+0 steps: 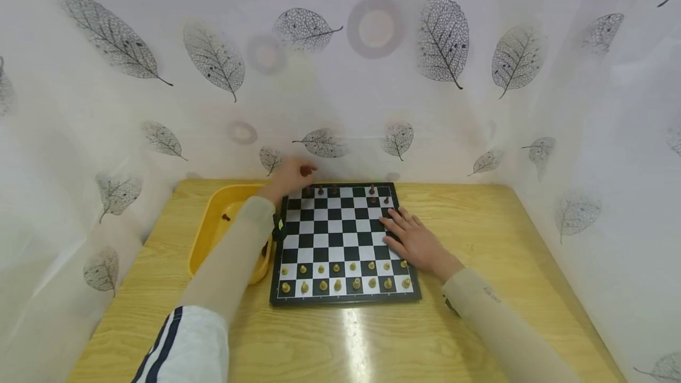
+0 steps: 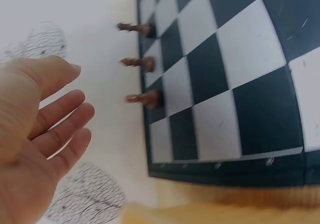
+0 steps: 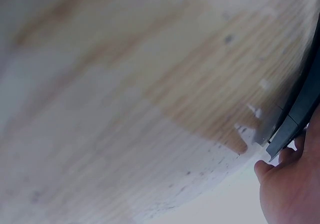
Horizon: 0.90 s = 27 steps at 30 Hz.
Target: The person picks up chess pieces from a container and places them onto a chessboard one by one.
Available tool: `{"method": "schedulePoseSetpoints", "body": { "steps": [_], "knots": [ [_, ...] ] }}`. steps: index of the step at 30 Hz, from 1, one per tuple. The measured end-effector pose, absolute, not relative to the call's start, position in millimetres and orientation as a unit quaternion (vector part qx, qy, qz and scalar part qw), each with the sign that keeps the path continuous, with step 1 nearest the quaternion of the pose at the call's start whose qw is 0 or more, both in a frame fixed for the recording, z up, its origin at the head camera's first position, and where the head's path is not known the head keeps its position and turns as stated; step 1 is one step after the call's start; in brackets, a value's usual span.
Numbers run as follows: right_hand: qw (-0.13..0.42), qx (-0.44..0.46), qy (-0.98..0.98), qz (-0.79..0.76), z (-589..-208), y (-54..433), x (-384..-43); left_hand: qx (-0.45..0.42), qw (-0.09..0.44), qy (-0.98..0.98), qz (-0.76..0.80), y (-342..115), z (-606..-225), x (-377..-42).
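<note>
Board (image 1: 343, 226) lies on the bench (image 1: 298, 347), brown pieces (image 2: 146, 98) on its far rows, the left hand (image 1: 289, 178) blurred by its far-left corner, three fingers parted but whether thumb and index pinch anything I cannot tell, the right hand (image 1: 414, 241) resting spread fingers on its right edge.

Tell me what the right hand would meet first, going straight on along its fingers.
Past bare squares of the chessboard, the right hand would probably meet the dark chess pieces on the far row, though its height is unclear.
</note>
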State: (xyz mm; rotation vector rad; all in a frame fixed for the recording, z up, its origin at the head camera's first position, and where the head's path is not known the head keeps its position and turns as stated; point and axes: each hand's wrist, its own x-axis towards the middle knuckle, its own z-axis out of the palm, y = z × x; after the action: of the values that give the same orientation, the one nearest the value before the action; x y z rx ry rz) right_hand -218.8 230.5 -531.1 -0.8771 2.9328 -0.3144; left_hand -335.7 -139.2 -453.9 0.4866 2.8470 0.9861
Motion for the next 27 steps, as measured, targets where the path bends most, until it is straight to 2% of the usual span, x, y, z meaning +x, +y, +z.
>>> {"method": "schedulePoseSetpoints", "body": {
  "steps": [5, 14, 27],
  "knots": [
    [0.032, -0.282, 0.953, -0.103, -532.1, 231.0, -219.7, 0.149, 0.037, 0.921, 0.358, -156.7, -431.8, -322.8],
    [0.037, -0.282, 0.953, -0.100, -533.5, 229.5, -219.9, 0.144, 0.011, 0.919, 0.367, -197.9, -418.7, -298.5],
    [0.036, -0.282, 0.954, -0.100, -534.7, 229.8, -220.6, 0.134, 0.070, 0.923, 0.354, -250.8, -425.2, -257.0]
  ]
}}
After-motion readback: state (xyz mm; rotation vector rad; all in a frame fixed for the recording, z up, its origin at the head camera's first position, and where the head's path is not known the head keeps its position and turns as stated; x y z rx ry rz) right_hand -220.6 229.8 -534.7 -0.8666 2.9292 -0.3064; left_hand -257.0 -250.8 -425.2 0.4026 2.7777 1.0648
